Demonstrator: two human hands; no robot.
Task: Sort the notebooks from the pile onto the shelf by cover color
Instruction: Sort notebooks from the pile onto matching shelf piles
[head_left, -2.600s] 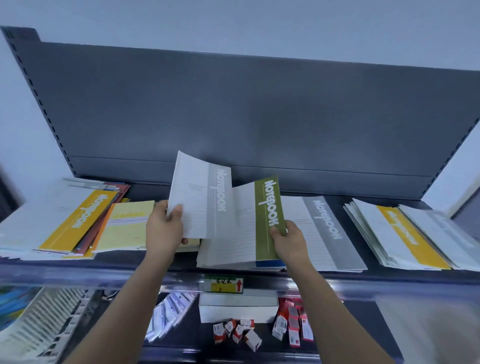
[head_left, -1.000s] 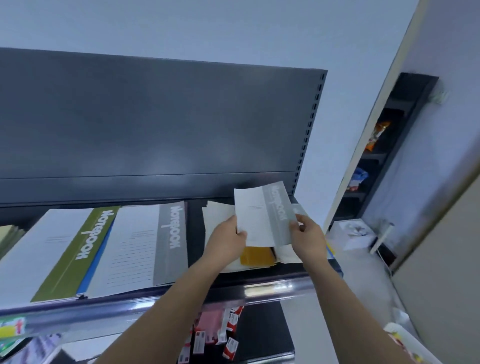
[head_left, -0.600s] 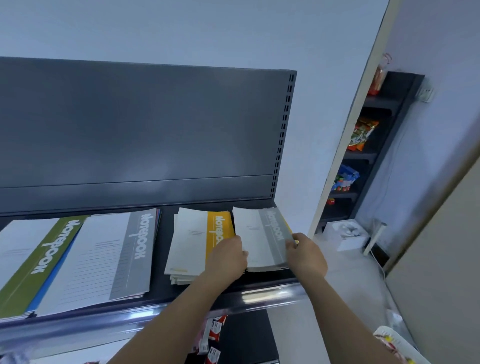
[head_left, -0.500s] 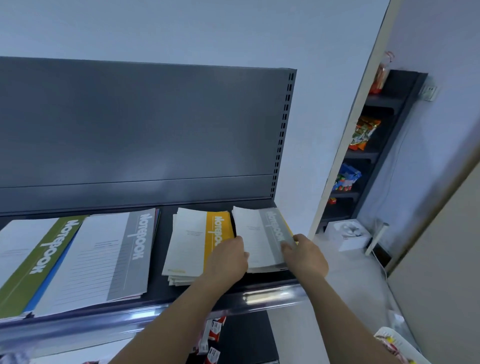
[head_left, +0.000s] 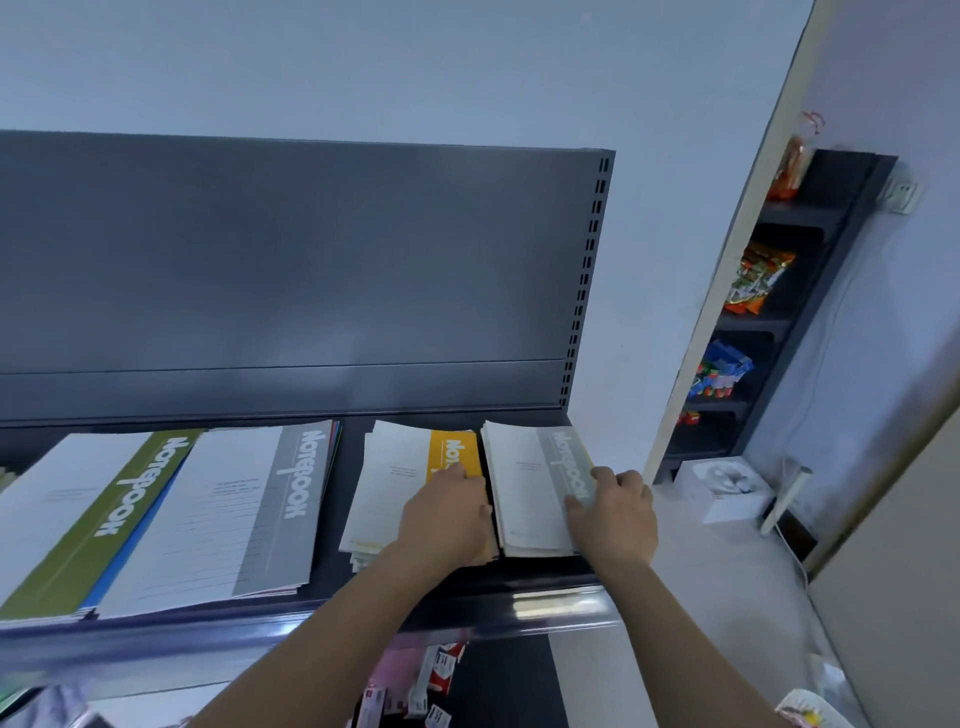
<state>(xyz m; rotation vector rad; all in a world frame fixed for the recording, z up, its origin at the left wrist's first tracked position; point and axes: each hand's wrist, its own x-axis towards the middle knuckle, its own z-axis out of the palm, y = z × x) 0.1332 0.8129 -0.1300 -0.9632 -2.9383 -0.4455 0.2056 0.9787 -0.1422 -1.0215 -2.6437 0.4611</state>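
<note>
On the dark shelf (head_left: 332, 582), a small grey-striped notebook (head_left: 524, 483) tops the rightmost stack. My right hand (head_left: 615, 514) lies over the stack's right edge, fingers laid across the grey stripe. My left hand (head_left: 449, 514) rests flat on the neighbouring stack topped by a yellow-striped notebook (head_left: 400, 478), beside the grey stack's left edge. Further left lie a large grey-striped notebook (head_left: 244, 514) and a large green-striped notebook (head_left: 78, 519), each on a pile.
The shelf's back panel (head_left: 291, 270) rises behind the stacks. A shiny rail (head_left: 545, 605) runs along the front edge. Small boxes (head_left: 436, 675) sit on a lower shelf. To the right, a narrow rack (head_left: 753, 312) holds snack packs, with a white box (head_left: 722, 488) on the floor.
The small grey notebook, held in the air a second ago, now lies on the rightmost stack. Both hands have come down beside it, squaring its edges.
</note>
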